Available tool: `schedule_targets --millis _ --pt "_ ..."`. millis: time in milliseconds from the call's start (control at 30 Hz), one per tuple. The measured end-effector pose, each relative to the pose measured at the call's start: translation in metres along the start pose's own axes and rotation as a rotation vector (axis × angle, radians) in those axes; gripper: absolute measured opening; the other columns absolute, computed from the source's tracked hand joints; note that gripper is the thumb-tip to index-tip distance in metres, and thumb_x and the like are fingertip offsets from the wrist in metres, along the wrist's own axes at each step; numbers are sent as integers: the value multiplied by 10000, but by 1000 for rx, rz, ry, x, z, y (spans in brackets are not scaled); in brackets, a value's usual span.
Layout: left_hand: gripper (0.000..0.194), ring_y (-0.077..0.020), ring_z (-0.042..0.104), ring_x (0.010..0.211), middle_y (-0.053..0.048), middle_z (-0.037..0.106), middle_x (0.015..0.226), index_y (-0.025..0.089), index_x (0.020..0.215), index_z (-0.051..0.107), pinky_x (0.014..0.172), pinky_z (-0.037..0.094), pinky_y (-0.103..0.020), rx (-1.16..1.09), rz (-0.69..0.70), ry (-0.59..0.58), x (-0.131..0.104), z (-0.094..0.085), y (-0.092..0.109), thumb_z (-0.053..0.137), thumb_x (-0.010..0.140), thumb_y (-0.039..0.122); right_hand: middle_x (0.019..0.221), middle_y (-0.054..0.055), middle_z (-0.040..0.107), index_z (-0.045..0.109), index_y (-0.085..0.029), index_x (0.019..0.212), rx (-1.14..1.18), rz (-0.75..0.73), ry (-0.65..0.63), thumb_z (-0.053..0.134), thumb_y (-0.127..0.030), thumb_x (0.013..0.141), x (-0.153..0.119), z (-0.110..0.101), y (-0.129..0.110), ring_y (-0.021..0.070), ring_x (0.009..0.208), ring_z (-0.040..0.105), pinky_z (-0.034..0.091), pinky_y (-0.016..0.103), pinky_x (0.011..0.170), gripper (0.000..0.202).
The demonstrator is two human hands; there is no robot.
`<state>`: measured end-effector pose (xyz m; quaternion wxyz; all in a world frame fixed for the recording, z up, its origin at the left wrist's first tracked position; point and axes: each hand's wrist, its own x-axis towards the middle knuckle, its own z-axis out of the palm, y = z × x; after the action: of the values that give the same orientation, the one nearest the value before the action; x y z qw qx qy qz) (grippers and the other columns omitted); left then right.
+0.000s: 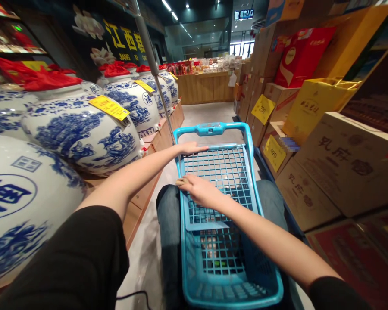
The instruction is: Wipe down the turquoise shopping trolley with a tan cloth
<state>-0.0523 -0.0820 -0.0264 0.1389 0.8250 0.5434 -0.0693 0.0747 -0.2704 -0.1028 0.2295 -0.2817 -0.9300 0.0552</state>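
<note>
A blue plastic shopping cart [232,269] with a mesh flap [234,161] stands between my jeans-clad knees. My left hand [192,148] lies on the flap's top left edge, fingers stretched to the right. Just below it, my right hand [197,189] is closed at the flap's left side. A small tan thing, perhaps a cloth, shows at its fingertips; I cannot make out what it is. The cart's handle [213,128] is beyond both hands, touched by neither. A thin grey pole [147,38] rises from the cart's left side.
Large blue-and-white jars [80,125] with red cloth tops line the left. Stacked cartons [352,159], a yellow gift bag [317,105] and a red box [302,56] crowd the right. A wooden counter [203,88] with goods crosses the far end. Below lies a black cable [132,295].
</note>
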Motion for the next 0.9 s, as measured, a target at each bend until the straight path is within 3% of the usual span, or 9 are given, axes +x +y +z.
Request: schedule_targets --millis 100,167,367,467,600,667,733,833,900 --pt "841 -318 718 906 -171 770 910 208 660 604 782 488 -352 8 8 2 0 0 1 265 883 943 1397 103 700 695 -227 1360 61 -159 -11 583 -29 967 8 7 1 237 1370 608 536 415 1163 454" --pt "819 -301 705 845 -157 749 840 215 632 575 748 478 -348 10 14 7 1 1 -1 275 887 933 1427 116 691 702 -197 1358 69 -135 -5 543 0 965 13 2 19 239 1419 585 482 444 1229 467" --pt "782 -255 646 676 -95 632 614 232 557 532 682 468 -339 -51 54 -10 8 4 -8 341 877 919 1406 189 651 732 -147 1275 30 365 192 487 -22 957 -1 -28 96 280 1270 650 579 476 1073 420" --pt "779 -262 648 669 -83 601 575 233 552 551 694 480 -345 -84 51 -6 10 4 -8 374 861 926 1468 183 609 726 -160 1288 0 374 245 488 4 907 -9 -23 96 285 1376 585 551 483 1131 478" --pt "765 -262 636 648 -89 583 551 240 496 491 705 479 -360 -76 43 21 8 4 -7 399 873 899 1440 157 641 739 -176 1282 35 192 167 444 22 890 -7 -3 81 267 1416 559 502 487 1196 529" --pt "760 -251 627 626 -88 576 541 239 487 482 693 473 -359 -73 56 28 7 4 -6 390 893 875 1485 150 618 736 -188 1288 51 174 185 456 22 868 -5 -3 87 273 1437 540 482 510 1216 546" --pt "761 -244 629 612 -84 578 540 235 504 506 677 473 -351 -81 59 27 6 4 -6 377 904 870 1508 150 592 725 -195 1300 29 274 312 483 15 843 -9 -11 103 290 1440 524 466 536 1224 558" --pt "772 -247 641 610 -82 599 556 227 560 568 651 474 -345 -103 21 8 5 3 -4 375 889 898 1390 182 618 718 -175 1313 -62 561 539 512 -26 867 -19 -28 130 333 1338 556 481 569 1179 513" --pt "778 -250 643 626 -89 616 577 228 562 562 649 462 -344 -93 11 11 4 2 -3 383 869 921 1303 190 627 720 -160 1316 -108 698 593 525 -61 893 -25 -32 137 342 1241 583 517 561 1115 477"
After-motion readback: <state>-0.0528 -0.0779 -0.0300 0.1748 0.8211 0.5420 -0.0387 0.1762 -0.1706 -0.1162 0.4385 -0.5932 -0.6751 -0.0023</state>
